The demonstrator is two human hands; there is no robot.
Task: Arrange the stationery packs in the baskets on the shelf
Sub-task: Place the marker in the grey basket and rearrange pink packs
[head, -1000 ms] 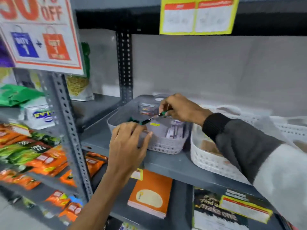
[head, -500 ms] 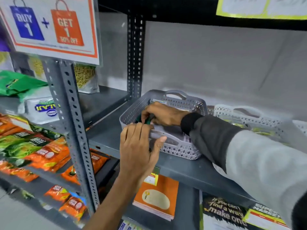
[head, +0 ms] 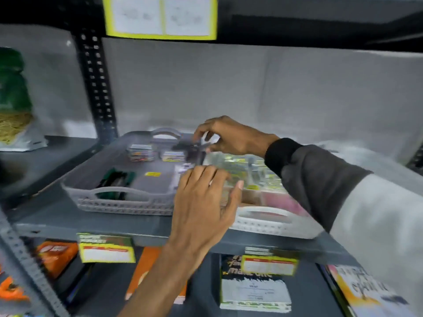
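Our right hand (head: pixel 231 136) pinches a small dark item, too blurred to name, above the back right corner of the grey basket (head: pixel 119 202). Our left hand (head: pixel 203 197) hovers open-fingered, holding nothing, nearer the packs (head: pixel 242 170) lying just right in the white basket (head: pixel 270 221).

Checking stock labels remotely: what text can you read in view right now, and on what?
"make one": black card on the lower shelf, partly hidden.
Yellow shelf-edge price tags: blurred, unreadable.
Yellow-bordered sign overhead: unreadable.
Packs in the grey basket: too small.
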